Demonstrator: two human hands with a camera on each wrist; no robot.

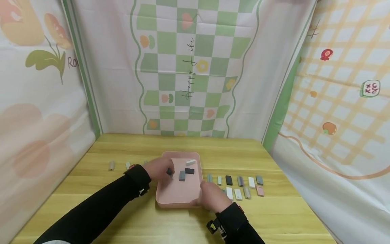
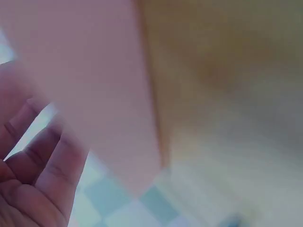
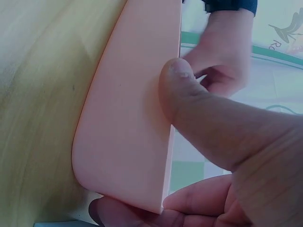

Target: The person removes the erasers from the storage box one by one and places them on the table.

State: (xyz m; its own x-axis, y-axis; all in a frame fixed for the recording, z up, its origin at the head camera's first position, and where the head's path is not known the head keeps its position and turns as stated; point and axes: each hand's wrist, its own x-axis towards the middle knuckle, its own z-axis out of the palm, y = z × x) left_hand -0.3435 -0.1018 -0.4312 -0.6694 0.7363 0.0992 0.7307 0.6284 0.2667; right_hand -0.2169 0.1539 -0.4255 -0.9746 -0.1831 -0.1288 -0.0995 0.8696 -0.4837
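Note:
On the wooden table stands a shallow pink tray (image 1: 178, 195). My left hand (image 1: 158, 168) is inside its left part, with curled fingers pinching a small dark block (image 1: 169, 171); in the left wrist view the tray wall hides the fingertips. Beside it on the tray floor lie a grey block (image 1: 182, 175), a black block (image 1: 190, 171) and a white block (image 1: 190, 162). My right hand (image 1: 214, 196) grips the tray's near right corner, its thumb (image 3: 177, 85) pressed on the outer wall and its fingers along the adjoining side.
Right of the tray lie several small blocks in loose rows, among them a black one (image 1: 229, 180), a white one (image 1: 251, 182) and a pink one (image 1: 260, 190). To the left are a beige block (image 1: 111, 165) and a pale block (image 1: 128, 165). Printed curtains (image 1: 115, 84) surround the table.

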